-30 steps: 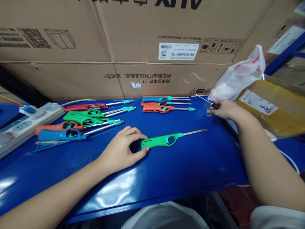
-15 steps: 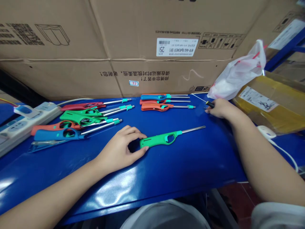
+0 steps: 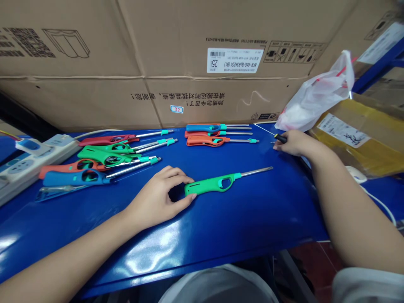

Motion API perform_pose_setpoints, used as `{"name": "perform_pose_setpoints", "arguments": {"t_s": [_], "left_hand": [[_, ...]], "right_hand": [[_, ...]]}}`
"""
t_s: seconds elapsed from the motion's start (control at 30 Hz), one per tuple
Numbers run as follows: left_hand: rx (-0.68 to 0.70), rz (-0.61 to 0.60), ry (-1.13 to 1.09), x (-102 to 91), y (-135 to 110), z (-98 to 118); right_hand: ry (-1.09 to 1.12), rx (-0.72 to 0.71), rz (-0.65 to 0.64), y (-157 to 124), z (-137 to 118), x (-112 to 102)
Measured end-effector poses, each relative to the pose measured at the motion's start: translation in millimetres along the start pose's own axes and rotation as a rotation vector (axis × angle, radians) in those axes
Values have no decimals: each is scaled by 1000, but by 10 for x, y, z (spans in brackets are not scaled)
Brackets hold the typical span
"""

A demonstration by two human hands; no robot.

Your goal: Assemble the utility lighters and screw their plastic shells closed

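A green long-nosed gas lighter (image 3: 206, 185) lies on the blue tabletop (image 3: 240, 223), its metal tube pointing right. Thumb and fingers of my left hand (image 3: 162, 195) pinch the end of its handle. Farther right, my right hand (image 3: 292, 143) is closed on the dark handle of a screwdriver (image 3: 280, 138), whose thin shaft points up and left toward the cardboard. A small metal piece, too small to name, shows by its fingertips. Between the hands, toward the back, lie several orange and blue lighters (image 3: 206, 141).
At the left lie several red, green, orange and blue lighters (image 3: 107, 153) beside a white power strip (image 3: 30, 162). A large cardboard box (image 3: 176, 59) stands along the back. A plastic bag (image 3: 315, 97), a taped carton (image 3: 362, 130) and a white cable (image 3: 380, 204) are at the right.
Both hands keep their holds and have hardly moved. The view has shifted very slightly.
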State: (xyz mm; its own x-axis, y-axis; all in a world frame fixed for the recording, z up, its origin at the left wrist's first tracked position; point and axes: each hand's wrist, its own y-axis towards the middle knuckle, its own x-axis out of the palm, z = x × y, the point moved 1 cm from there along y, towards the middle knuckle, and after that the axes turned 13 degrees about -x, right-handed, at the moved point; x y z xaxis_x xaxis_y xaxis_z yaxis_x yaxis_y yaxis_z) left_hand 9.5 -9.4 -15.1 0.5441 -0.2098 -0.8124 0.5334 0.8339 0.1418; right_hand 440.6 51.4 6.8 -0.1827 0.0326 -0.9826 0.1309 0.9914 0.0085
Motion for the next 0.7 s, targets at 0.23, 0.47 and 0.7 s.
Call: {"name": "perform_pose_setpoints", "arguments": {"t_s": [0.23,0.47,0.7], "left_hand": [[8,-27,-18,7,0,21],[7,-33,-25,1,-3,28],[8,-38,-27,3,-1,23]], "right_hand": [[-20,68,-68,-62,-207,-91],[-2,72,-67,-90,-246,-150],[17,78,-25,-95,-253,-154]]}}
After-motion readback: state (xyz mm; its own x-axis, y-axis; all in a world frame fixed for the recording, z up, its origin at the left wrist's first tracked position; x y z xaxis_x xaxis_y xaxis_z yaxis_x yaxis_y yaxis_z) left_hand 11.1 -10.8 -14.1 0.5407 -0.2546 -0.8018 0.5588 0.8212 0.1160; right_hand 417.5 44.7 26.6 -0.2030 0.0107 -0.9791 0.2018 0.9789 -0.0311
